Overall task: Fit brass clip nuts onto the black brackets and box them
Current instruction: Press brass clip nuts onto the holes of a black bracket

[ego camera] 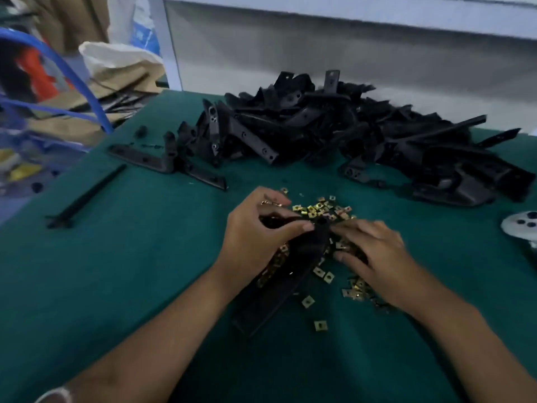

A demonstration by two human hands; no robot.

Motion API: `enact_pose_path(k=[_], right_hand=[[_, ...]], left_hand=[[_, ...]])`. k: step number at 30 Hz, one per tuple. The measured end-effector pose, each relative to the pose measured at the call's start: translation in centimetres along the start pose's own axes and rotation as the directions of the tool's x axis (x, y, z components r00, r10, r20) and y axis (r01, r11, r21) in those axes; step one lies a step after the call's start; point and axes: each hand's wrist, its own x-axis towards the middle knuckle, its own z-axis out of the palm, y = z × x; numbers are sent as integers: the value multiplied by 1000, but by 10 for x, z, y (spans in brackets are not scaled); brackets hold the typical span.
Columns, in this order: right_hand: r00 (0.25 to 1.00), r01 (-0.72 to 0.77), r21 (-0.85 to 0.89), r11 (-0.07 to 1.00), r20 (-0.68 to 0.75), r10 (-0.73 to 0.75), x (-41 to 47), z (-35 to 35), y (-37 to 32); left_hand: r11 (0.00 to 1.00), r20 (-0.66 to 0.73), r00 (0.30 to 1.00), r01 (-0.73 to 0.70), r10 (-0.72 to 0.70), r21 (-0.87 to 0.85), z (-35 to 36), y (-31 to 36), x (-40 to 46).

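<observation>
Head view, one item per entry: green worktop (116,286), cloth-covered, carrying all listed parts; black bracket (279,283), long, lying slantwise at centre between the two hands, its far end raised to the fingertips, its near end on the cloth; left hand (255,239), fingers curled round the upper part of the bracket, thumb laid across it, and something brass-coloured showing at the index finger, too blurred to identify; right hand (374,254), lying over the nuts just beside the bracket, fingers stretched toward its far end, tips touching or nearly touching it, whether they pinch a nut cannot be told because of blur; brass clip nuts (319,209), a loose scatter of small square pieces spread under and around both hands, some beyond the fingertips, some nearer the viewer, a few apart on the cloth; heap of black brackets (334,126), large, tangled, at the far side of the worktop; single bracket (165,164), lying apart to the left of the heap; slim black strip (87,196), alone at the left; blue tubing (72,74) and pale bag (116,59), off the far left corner
</observation>
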Motion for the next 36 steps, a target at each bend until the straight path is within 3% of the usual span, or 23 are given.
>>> enact_pose_path(k=[5,14,22,25,27,29,30,31,33,36], right_hand=[[1000,4,78,997,10,-5,1,2,-4],[989,46,159,986,-147,-22,0,0,-6],[935,-23,322,947,-329,135,2,-9,-2],[932,-62,430,900,-297,207,2,-12,-1],[931,-119,698,706,-169,324,3,-13,-2],[918,-141,955,260,28,396,6,-16,-6],[912,-143,989,43,115,394,7,-17,-8],[908,-143,984,-104,172,382,7,-18,-7],[908,-152,961,-232,229,351,9,-20,-7],[911,-180,948,-264,261,319,10,-20,-5]], left_hand=[[999,-8,1000,-20,20,44,1,-2,-2],[1000,99,995,4,-7,31,3,-5,-2],[994,249,967,-70,48,79,6,2,-7],[997,289,957,-55,36,58,7,3,-8],[996,309,950,-72,52,52,5,3,-9],[995,340,937,-95,78,33,4,1,-9],[994,355,930,-105,91,20,4,-1,-9],[994,360,927,-109,100,5,4,-2,-9],[995,351,931,-98,103,-33,3,-2,-8],[996,349,933,-76,84,-37,4,-1,-7]])
